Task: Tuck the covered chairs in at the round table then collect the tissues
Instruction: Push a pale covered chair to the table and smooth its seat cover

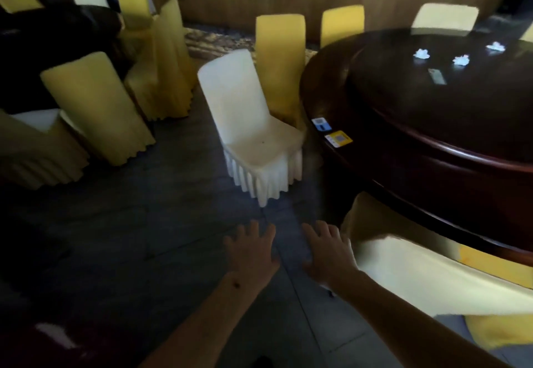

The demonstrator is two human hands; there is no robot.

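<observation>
Reaching forward over the dark floor [115, 237], the left hand [251, 252] and the right hand [328, 255] both had their fingers spread and held nothing. The white-covered chair [248, 125] stood ahead of them, its seat corner just beside the near-left edge of the round table [403, 142] but angled out, so it looked not yet tucked in. A yellow-covered chair [279, 61] behind it sat close against the table's left edge, and another yellow-covered chair [418, 275] by the right arm lay partly under the table's near edge; whether either was fully pushed in could not be told. Three crumpled tissues [461, 59] lay on the tabletop toward its far edge, well apart from both hands and uncollected. Judging by this, the chair work was partway through and the tissue step had not begun.
</observation>
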